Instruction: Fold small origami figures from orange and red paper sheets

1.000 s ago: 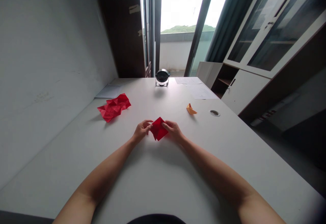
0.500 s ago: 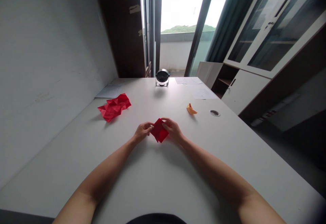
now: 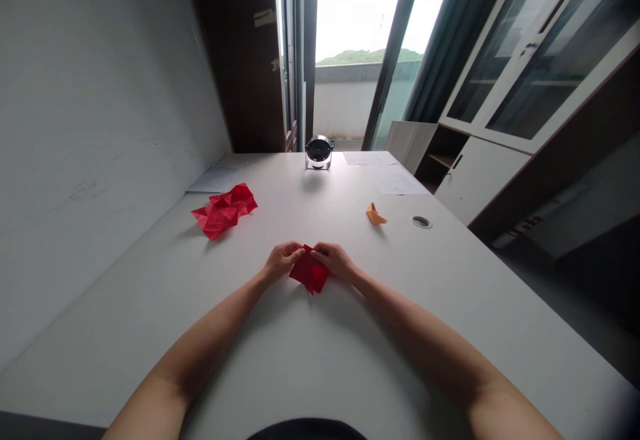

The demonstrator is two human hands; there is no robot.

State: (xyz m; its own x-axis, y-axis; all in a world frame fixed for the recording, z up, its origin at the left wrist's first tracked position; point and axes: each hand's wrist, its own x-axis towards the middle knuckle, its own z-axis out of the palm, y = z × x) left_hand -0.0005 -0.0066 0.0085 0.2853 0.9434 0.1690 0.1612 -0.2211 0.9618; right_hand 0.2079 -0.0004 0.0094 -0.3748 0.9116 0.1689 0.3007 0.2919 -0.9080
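Note:
A folded piece of red origami paper (image 3: 310,275) is held between my two hands, just above the middle of the white table (image 3: 310,353). My left hand (image 3: 283,259) pinches its upper left edge. With thumb on the near face, my right hand (image 3: 334,260) grips the upper right edge; the fingers behind the paper are partly hidden. Its lower end hangs free and splits into separate pointed flaps.
Creased red paper (image 3: 225,211) lies at the left. A small orange folded paper piece (image 3: 375,215) sits to the right, near a round cable hole (image 3: 421,222). At the back stand a round black device (image 3: 319,150) and flat white sheets (image 3: 395,179).
Both hands have closed in toward the paper's top corner. The red paper has shifted slightly down toward me, and its lower flaps now spread a little wider.

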